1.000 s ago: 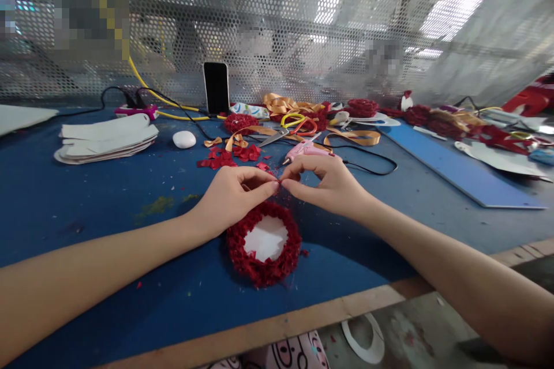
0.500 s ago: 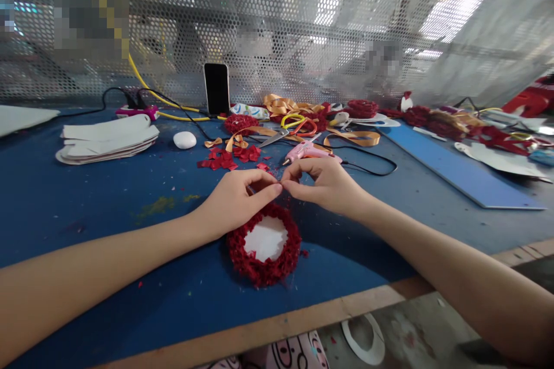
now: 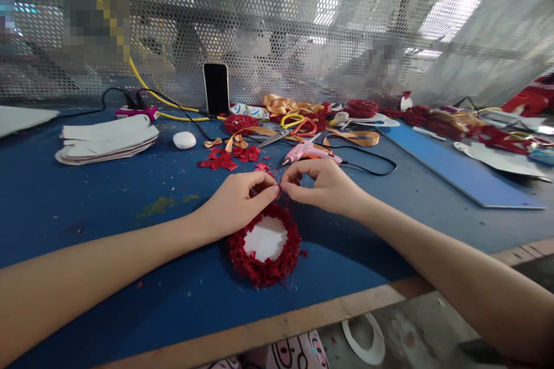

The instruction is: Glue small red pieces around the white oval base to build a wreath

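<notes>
since earlier frame: hands barely shifted, fingertips still meeting. left hand (image 3: pixel 236 204) and right hand (image 3: pixel 329 187) pinch small red scrap (image 3: pixel 279 187) narrowly between them, just above far rim of red-petalled ring (image 3: pixel 265 268); ring near worktop (image 3: pixel 86 202) front edge, nearer left hand. glue gun (image 3: pixel 305 151) beyond.

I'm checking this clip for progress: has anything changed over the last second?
Hardly anything. The left hand and right hand still pinch the small red piece between their fingertips over the far rim of the red ring. Only the fingers have shifted slightly. Nothing was picked up or let go. The ring, glue gun, scissors and phone stayed put.
</notes>
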`<state>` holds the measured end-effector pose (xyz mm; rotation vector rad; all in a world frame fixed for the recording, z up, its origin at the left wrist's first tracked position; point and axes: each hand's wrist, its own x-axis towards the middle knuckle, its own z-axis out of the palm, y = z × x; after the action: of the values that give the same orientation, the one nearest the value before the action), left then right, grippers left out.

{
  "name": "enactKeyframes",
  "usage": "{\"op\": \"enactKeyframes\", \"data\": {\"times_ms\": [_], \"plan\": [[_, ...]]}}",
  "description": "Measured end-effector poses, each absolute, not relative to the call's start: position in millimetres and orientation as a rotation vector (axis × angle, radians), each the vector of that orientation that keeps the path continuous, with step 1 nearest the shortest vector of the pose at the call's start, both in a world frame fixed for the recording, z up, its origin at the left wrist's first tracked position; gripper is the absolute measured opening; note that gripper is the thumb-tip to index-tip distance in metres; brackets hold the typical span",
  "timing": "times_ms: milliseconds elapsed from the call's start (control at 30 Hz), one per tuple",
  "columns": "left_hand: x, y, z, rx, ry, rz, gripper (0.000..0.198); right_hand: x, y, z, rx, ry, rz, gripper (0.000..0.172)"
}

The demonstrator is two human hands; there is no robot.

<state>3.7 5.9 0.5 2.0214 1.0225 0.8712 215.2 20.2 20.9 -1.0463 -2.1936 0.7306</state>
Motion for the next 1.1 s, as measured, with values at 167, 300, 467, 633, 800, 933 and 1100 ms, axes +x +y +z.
{"op": "enactKeyframes", "data": {"times_ms": [167, 300, 467, 633, 800, 933, 1100], "plan": [[4, 3, 4, 1.997, 1.033, 0.886, 0.019, 215, 21, 20, -1.064, -2.205, 0.729, 0.012], [5, 3, 3, 2.019, 1.054, 0.901, 0.022, 214, 20, 20, -1.075, -2.202, 0.737, 0.013], [4, 4, 1, 2.027, 1.069, 0.909, 0.017, 213, 19, 21, -1.092, -2.19, 0.748, 0.013], [4, 4, 1, 2.022, 1.07, 0.889, 0.015, 213, 19, 22, -1.084, -2.208, 0.734, 0.014], [4, 6, 1, 1.963, 1.09, 0.909, 0.02, 214, 19, 22, -1.072, -2.232, 0.706, 0.016], [3, 8, -1, 1.878, 1.107, 0.917, 0.022, 219, 27, 24, -1.05, -2.201, 0.596, 0.022], [2, 9, -2, 1.709, 1.063, 0.99, 0.025, 244, 59, 22, -1.364, -2.077, 0.028, 0.027]]}}
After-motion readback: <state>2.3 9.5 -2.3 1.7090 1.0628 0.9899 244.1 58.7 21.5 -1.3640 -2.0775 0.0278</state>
